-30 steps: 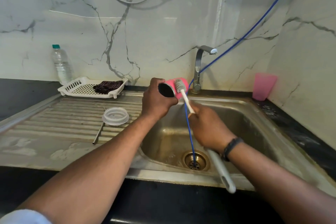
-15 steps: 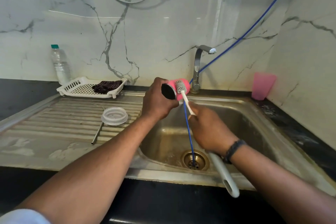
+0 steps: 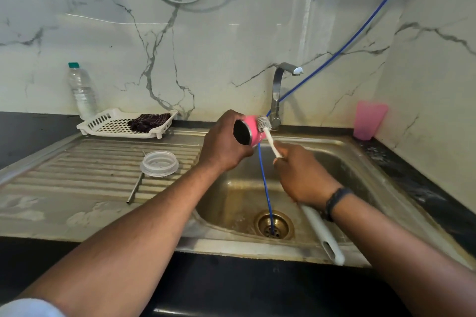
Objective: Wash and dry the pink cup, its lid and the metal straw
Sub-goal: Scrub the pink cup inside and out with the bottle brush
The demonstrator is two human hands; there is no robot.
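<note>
Presently the main hazard is loss of the cup (image 3: pixel 253 132): it is held on its side above the sink (image 3: pixel 322 159), and if its wall is wet or soapy, a hard stroke of the brush (image 3: pixel 265 125) could twist it out of the grip and drop it into the basin. A second hazard is the blue hose (image 3: pixel 264 180), which hangs just behind the cup and runs down to the drain (image 3: pixel 273 224); the brush shaft could snag it. A third is the long brush handle, whose free end overhangs the front rim of the sink; a knock against the rim would jolt the bristles off the work. No water is seen running from the tap (image 3: pixel 279 92), so rinsing is judged not yet begun.

Left hand (image 3: pixel 224 144): fingers curled round the cup body, dark mouth or base facing the camera; which end it is cannot be told. Grip appears firm.

Right hand (image 3: pixel 304 175): closed round the brush shaft, bristle head touching the cup's outer wall on the tap side.

Outstanding items: lid (image 3: pixel 159 163) lies flat on the drainboard (image 3: pixel 77 175), with the straw (image 3: pixel 136 188) just beside it and partly under its edge. Both look untouched and dry. A cloth (image 3: pixel 149 122) sits in the white tray (image 3: pixel 103 126) near the wall, available for drying.
</note>
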